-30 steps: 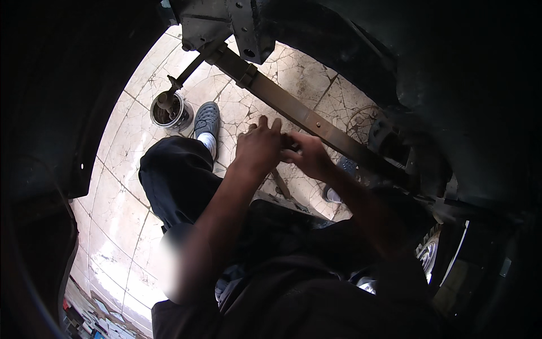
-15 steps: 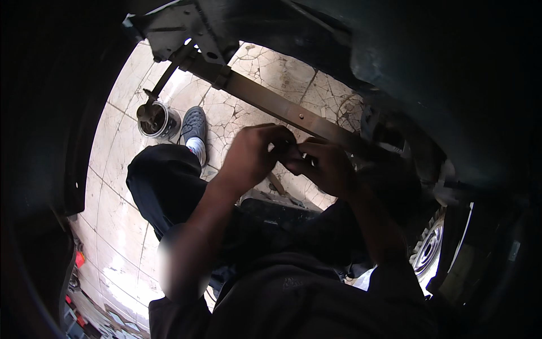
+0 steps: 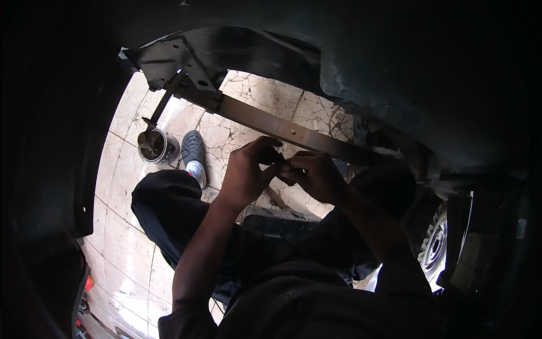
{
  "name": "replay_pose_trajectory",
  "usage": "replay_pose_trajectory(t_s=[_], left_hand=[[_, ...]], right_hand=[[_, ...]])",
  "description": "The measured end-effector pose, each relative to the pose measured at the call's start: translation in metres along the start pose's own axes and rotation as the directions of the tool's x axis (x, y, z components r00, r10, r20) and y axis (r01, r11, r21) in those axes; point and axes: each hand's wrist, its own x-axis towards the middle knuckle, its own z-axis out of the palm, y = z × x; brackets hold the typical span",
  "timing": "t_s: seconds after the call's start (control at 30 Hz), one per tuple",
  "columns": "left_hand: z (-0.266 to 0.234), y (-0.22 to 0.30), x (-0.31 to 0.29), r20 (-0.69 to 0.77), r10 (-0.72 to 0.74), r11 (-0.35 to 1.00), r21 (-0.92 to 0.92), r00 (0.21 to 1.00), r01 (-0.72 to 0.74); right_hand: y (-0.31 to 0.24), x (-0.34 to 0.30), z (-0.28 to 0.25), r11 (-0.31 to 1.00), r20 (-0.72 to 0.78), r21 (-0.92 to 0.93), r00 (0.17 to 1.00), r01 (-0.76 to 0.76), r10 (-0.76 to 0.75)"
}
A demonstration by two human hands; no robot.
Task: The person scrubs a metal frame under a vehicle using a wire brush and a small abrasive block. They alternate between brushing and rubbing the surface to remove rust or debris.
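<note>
My left hand [image 3: 244,172] and my right hand [image 3: 319,176] meet in front of me, fingertips pinched together. Between them is something small and dark, mostly covered by the fingers and too shadowed to name. Just beyond the hands, a long flat metal leaf spring [image 3: 257,117] runs from upper left toward the right. Neither hand appears to grip it. Its far left end sits at a dark metal bracket [image 3: 161,61] with holes in it.
A metal rod [image 3: 161,109] hangs from the bracket toward a bucket [image 3: 170,148] of dark contents on the cracked tile floor [image 3: 116,198]. Dark vehicle bodywork [image 3: 389,73] arches overhead and to the sides. A wheel [image 3: 436,248] shows at lower right, and a dark box-like seat [image 3: 274,221] between my legs.
The view has shifted, so the spring, bucket and bracket sit lower in the picture. Both hands stay together, with the fingers slightly rearranged around the small thing.
</note>
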Motion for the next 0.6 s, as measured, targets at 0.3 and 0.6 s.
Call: replay_pose_trajectory(t_s=[0.3, 0.6], left_hand=[[0.004, -0.011, -0.007, 0.052, 0.087, 0.984, 0.149, 0.995, -0.093], [0.005, -0.008, -0.002, 0.093, 0.042, 0.999, 0.001, 0.995, -0.042]], right_hand=[[-0.001, -0.012, -0.003, 0.994, -0.046, -0.114, 0.999, 0.0, -0.005], [0.0, -0.016, -0.006, 0.997, -0.156, 0.065, 0.986, -0.043, 0.053]])
